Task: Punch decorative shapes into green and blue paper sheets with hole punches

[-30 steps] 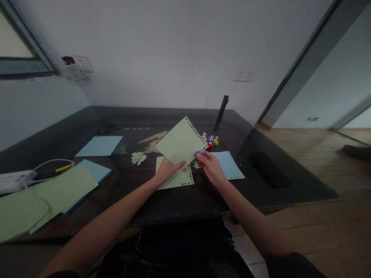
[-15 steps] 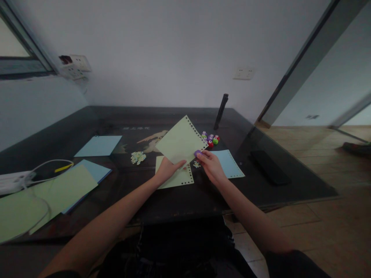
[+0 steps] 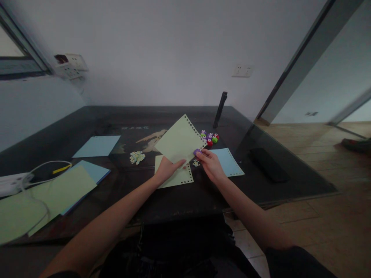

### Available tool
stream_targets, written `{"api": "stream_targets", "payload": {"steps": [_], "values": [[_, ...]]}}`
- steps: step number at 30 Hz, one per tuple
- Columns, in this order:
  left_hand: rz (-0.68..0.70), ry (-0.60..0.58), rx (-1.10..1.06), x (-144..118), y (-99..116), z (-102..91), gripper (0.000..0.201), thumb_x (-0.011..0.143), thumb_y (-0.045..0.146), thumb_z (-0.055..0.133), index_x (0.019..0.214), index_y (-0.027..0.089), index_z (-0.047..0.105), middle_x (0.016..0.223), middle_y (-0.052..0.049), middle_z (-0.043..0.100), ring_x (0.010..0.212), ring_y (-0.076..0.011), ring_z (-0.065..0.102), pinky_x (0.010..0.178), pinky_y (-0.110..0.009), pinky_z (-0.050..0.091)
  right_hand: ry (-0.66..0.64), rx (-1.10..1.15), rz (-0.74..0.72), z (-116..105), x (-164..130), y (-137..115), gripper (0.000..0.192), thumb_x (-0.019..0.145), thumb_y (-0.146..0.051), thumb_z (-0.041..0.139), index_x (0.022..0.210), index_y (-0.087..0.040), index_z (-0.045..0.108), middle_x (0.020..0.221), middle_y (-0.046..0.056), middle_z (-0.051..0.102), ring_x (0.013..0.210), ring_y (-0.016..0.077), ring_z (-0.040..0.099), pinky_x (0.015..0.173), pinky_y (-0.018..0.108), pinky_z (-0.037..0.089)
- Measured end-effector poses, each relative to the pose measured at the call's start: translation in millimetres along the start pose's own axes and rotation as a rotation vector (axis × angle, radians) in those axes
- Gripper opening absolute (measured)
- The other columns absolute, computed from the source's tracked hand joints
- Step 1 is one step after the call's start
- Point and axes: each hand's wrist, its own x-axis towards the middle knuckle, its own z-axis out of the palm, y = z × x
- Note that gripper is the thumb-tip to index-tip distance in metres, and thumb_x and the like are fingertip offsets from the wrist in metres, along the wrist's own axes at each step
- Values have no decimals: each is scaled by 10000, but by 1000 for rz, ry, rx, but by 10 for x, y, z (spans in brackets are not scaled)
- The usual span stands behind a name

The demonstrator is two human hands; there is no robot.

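Note:
My left hand (image 3: 168,170) is closed on a pale green sheet of paper (image 3: 178,137), its thumb lying on top, and holds it tilted above the table. Small punched holes run along the sheet's right edge. At that sheet's lower right edge, my right hand (image 3: 213,164) pinches a small purple craft punch (image 3: 197,152). Whether the paper sits inside its slot is too small to tell. Beneath lies a second green sheet (image 3: 171,182), punched along its right and lower edges. A few paper cut-outs (image 3: 196,163) lie just below the punch.
Several red, green and purple punches (image 3: 210,138) cluster behind my right hand, near a black upright stick (image 3: 220,110). A punched blue sheet (image 3: 227,162) and a black flat case (image 3: 268,165) lie rightward. Leftward are a cut-out pile (image 3: 136,157), blue paper (image 3: 97,146) and a white cable (image 3: 43,165).
The view has shifted very slightly. Both hands, the held green sheet and the purple punch keep nearly the same positions.

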Motion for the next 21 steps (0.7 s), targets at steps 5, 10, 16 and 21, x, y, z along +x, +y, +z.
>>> {"api": "stream_targets", "payload": {"steps": [5,10,16,21], "values": [[12,-10,9,-7,45,2,462,725,305,650,1150,137,586,1049,-98,696,1120,-237,578,1010,-409,403,-9,27,-2,-17,17,17,250,552,-277,817,732,-187,668,751,-8,659,692,116,577,727,264,436],[3,-16,14,-24,57,24,468,728,319,655,1153,139,581,1067,-105,689,1130,-244,571,1025,-431,382,2,26,-14,-45,51,38,257,552,-282,815,743,-190,670,752,-5,655,703,123,580,743,276,441],[7,-50,-2,-30,34,42,469,734,333,649,1155,139,584,1071,-118,685,1096,-258,588,1002,-459,400,3,-24,-23,-75,81,17,263,551,-292,817,733,-193,656,738,-3,645,694,126,573,742,287,442],[6,-62,-23,-33,23,45,446,755,340,625,1157,152,587,1087,-119,679,1103,-259,585,996,-467,413,-2,-30,-5,-79,83,-10,264,549,-292,819,726,-192,652,740,-1,648,691,125,571,742,287,446]]}}
